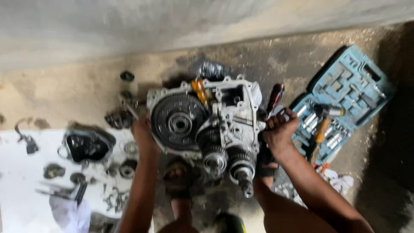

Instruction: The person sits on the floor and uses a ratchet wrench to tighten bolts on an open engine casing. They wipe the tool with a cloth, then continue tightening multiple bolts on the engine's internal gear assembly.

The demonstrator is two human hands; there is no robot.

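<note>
Gearbox (207, 129) on the floor (302, 64) between the knees, cover off, gears (179, 123) and shafts exposed. Left hand (141, 129) clamped on the housing edge, right hand (279, 129) closed on its right side. Loose parts (86, 146) lie left, socket case (345, 95) open right. Strip-down looks partway; shafts not yet out.

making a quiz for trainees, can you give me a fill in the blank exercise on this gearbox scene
1. The large round dark gear sits on the ____ side of the grey metal gearbox housing.
2. The open socket set case is coloured ____.
3. The person's right hand grips the housing's ____ edge.
4. Small loose parts lie on a ____ sheet.

Missing words: left; blue; right; white
</note>
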